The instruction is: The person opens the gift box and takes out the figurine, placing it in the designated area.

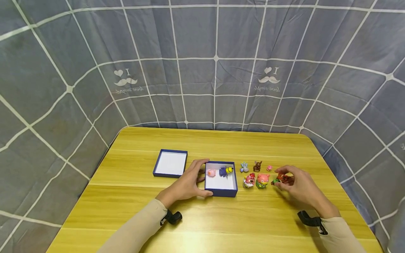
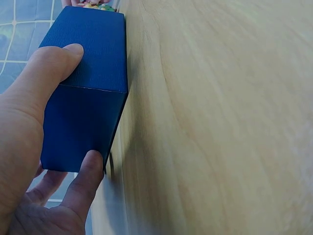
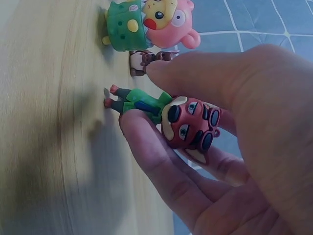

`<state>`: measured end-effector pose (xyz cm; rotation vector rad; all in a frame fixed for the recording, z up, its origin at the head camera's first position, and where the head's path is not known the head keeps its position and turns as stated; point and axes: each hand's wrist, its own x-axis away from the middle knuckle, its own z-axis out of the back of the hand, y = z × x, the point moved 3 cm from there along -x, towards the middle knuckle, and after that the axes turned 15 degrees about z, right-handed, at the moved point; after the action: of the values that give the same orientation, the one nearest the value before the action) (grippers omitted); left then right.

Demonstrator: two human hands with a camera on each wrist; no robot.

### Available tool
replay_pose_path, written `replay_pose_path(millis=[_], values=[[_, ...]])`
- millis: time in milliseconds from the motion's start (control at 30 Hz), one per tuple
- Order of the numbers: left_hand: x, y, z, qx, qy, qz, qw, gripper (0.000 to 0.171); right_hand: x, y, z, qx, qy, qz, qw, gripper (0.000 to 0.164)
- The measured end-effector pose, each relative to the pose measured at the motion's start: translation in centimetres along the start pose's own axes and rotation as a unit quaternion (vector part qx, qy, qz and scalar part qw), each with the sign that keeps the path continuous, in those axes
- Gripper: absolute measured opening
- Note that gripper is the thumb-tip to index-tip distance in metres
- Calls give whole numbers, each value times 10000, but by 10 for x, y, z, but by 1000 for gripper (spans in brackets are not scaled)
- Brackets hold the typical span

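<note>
My left hand (image 1: 188,181) grips the open blue box (image 1: 224,193) at its left side, the thumb on the near wall and fingertips on the left wall, as the left wrist view shows the blue box (image 2: 83,120). Inside lie a small pink pig figurine (image 1: 211,173) and a yellow-and-purple figurine (image 1: 225,172). To the right, my right hand (image 1: 299,182) holds a red fox figurine in a green jacket (image 3: 183,122) between thumb and fingers. The fox's body tilts; whether its feet touch the table is hard to tell.
A shallow blue-rimmed lid (image 1: 170,163) lies left of the box. Between box and right hand stand a pink figurine in green (image 1: 262,181), a red-and-pink bear figurine (image 1: 249,180), a blue-grey figurine (image 1: 244,167), a brown figurine (image 1: 257,166) and a tiny pink figurine (image 1: 269,168).
</note>
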<state>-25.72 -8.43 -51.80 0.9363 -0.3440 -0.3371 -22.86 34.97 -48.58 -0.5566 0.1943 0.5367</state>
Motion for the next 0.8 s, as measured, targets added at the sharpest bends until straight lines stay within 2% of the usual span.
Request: replay_pose_path(millis=[367,800], values=[[0,1,0,-56,43,48,10000,124,0,-3,-3,-103,207,336,9992,38],[-1,0,-1,-48,12,74,10000,126,-2,-7,-4,-41,115,352,9993,35]])
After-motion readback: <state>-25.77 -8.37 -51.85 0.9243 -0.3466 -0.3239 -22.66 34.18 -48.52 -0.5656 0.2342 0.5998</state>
